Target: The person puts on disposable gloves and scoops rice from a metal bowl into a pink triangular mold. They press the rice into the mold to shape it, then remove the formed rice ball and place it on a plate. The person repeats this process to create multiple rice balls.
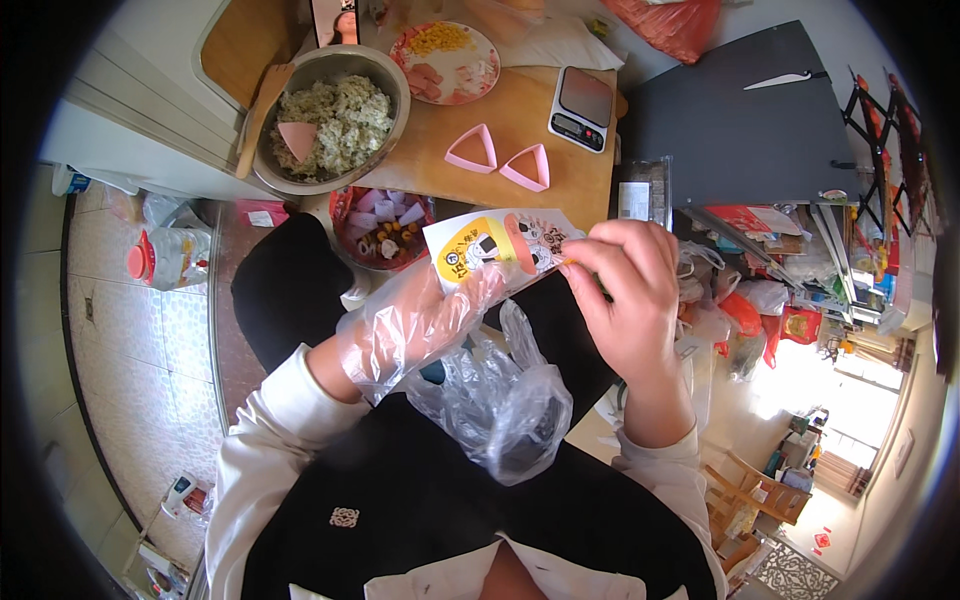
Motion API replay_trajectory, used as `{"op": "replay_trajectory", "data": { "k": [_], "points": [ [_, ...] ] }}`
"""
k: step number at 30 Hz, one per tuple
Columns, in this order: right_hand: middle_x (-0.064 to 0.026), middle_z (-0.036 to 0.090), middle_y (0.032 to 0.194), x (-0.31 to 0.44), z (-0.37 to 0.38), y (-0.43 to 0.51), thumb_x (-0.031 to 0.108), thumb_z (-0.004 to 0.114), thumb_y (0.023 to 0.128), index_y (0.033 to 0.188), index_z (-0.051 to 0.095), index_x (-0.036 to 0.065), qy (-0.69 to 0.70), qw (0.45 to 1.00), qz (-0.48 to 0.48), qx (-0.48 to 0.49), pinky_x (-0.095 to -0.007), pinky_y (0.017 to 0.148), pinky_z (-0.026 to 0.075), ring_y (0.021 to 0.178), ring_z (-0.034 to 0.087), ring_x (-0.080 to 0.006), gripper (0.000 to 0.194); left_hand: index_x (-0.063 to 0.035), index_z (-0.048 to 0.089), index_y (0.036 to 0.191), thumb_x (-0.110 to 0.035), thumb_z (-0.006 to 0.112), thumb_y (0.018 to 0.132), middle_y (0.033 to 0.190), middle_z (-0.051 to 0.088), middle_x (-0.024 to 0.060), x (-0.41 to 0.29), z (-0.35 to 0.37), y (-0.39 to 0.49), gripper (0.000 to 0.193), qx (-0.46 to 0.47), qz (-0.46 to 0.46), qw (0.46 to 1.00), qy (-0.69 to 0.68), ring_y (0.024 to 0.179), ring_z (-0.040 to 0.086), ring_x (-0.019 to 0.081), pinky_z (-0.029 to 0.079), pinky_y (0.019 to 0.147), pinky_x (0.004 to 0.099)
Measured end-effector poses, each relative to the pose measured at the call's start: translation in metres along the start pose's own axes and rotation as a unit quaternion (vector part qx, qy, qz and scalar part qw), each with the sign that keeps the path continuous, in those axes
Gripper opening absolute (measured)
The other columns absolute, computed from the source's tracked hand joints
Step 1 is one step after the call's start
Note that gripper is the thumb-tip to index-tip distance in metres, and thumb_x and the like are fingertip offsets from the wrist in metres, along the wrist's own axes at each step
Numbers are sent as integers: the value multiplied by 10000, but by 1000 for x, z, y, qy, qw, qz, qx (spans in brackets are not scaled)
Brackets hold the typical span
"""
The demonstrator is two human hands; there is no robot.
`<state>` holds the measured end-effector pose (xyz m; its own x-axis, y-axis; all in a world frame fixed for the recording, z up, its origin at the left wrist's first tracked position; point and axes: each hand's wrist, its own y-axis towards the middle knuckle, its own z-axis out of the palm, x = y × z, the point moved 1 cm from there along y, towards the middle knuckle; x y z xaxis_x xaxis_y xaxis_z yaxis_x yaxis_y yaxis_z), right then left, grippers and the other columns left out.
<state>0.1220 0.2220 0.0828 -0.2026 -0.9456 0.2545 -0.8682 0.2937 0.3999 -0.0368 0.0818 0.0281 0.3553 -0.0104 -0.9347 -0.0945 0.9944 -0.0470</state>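
Note:
My left hand [420, 319], in a clear plastic glove, holds a sheet of printed labels [480, 247] from below. The labels are yellow and pinkish, with cartoon rice balls and writing. With thumb and fingertips, my bare right hand [630, 300] pinches the sheet's right edge. Crumpled clear plastic [499, 420] rests on my lap under the hands. Beyond the sheet, two pink triangular rice moulds [474, 150] lie on a wooden board [420, 157]. At the upper left, a steel bowl [399, 112] contains seasoned rice [337, 120] with a pink triangular piece [298, 140] on top.
A wooden spatula [262, 120] leans on the bowl's rim. The board bears a digital scale [581, 109] and a plate [450, 79] with corn and chopped pink pieces. Below its edge sits a red container [384, 225] of scraps. A knife [776, 80] lies on a dark surface [735, 135] at right.

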Motion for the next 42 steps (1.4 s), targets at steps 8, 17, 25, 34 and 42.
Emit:
{"op": "replay_trajectory", "data": {
  "k": [8, 17, 25, 34, 42],
  "points": [
    [-73, 658, 1040, 5, 17, -8, 96, 667, 763, 998, 683, 26, -147, 976, -127, -99, -400, 888, 390, 842, 624, -179, 246, 9, 462, 1343, -280, 461, 1023, 1238, 586, 115, 1, 12, -4, 432, -64, -47, 982, -171, 1100, 568, 169, 452, 949, 320],
    [-95, 634, 1094, -2, 8, -35, 112, 684, 738, 993, 695, 43, -64, 978, -150, -132, -376, 737, 467, 845, 624, -224, 265, -2, 484, 1322, -402, 485, 1002, 1196, 608, 101, 30, 10, 10, 512, -164, -90, 957, -222, 1001, 620, 193, 503, 863, 330],
    [-107, 568, 1166, -71, -31, -53, 243, 592, 943, 1027, 536, 70, 567, 627, 235, -480, -378, 837, 464, 952, 568, -198, 200, 7, 478, 1325, -398, 493, 996, 1189, 624, 138, 35, 13, 18, 522, -184, -148, 958, -164, 993, 651, 251, 530, 853, 375],
    [-65, 478, 1030, -285, -104, -29, 468, 644, 895, 1046, 492, 37, 683, 207, 343, -611, -373, 811, 459, 894, 523, -184, 481, 1, 492, 1298, -416, 477, 993, 1104, 653, 126, 31, 16, 13, 517, -173, -148, 973, -46, 913, 659, 232, 517, 796, 349],
    [-57, 463, 1052, -325, -98, -13, 497, 677, 856, 1104, 488, 80, 701, 130, 355, -604, -376, 801, 461, 879, 505, -182, 521, 20, 446, 1328, -397, 455, 1006, 1156, 625, 136, 21, 24, 13, 526, -234, -176, 956, -26, 935, 648, 229, 516, 823, 353]
  ]
}}
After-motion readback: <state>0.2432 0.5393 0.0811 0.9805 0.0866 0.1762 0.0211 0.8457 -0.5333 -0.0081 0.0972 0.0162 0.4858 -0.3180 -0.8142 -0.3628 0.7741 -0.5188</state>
